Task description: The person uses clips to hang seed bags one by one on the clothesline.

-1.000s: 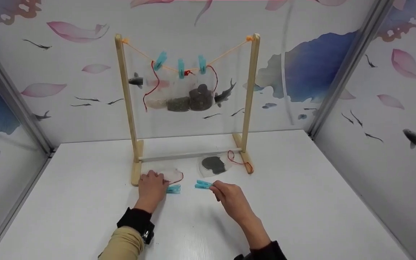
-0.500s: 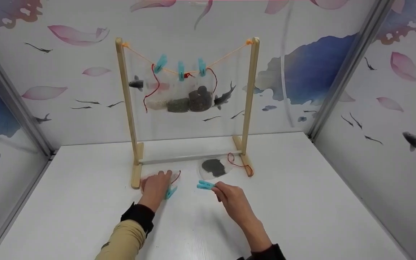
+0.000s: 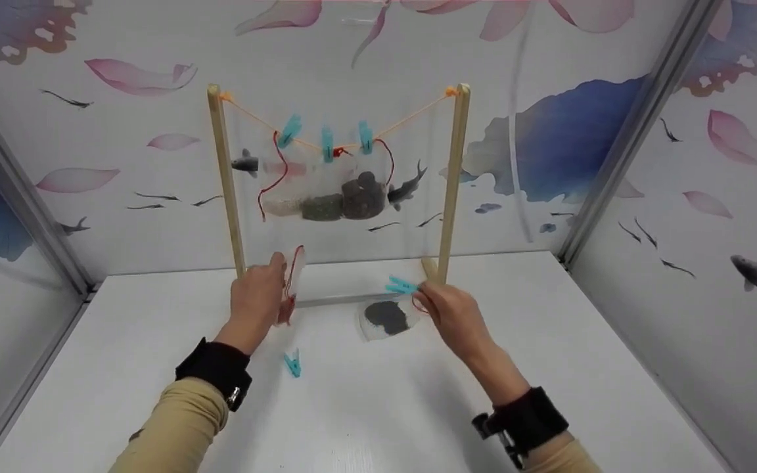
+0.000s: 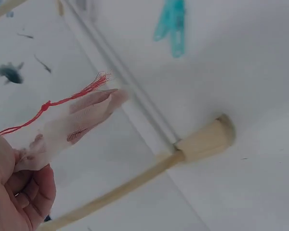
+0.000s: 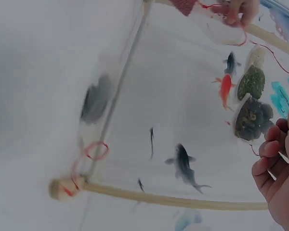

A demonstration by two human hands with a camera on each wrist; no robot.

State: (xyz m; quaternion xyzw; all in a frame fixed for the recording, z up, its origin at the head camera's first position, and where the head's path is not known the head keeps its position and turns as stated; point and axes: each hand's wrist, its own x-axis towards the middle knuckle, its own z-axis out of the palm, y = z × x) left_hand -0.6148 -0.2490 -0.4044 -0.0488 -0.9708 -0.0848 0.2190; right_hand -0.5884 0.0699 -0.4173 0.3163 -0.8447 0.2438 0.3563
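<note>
My left hand (image 3: 257,305) pinches a sheer pouch (image 4: 89,115) by one end, in front of the rack's left post. Reddish contents show through the mesh, and a red cord (image 4: 45,106) with a tassel trails from it. My right hand (image 3: 460,315), raised near the right post, pinches a teal clothespin (image 3: 402,286). Three more teal clothespins (image 3: 328,144) sit on the orange line (image 3: 411,121) above. Sheer pouches with pale, green and dark brown contents (image 3: 363,200) hang beneath them, red cords dangling. Another teal clothespin (image 3: 293,363) lies on the table.
The wooden rack (image 3: 455,184) stands toward the back of the white table (image 3: 378,414), with a white crossbar low between its posts. A clear pouch with dark grey contents (image 3: 386,318) lies before the crossbar. Walls printed with fish and petals (image 3: 99,179) enclose three sides.
My left hand has lifted the reddish pouch from the table and moved up and forward. The clothespin beside it stays on the table. My right hand has risen forward with its clothespin.
</note>
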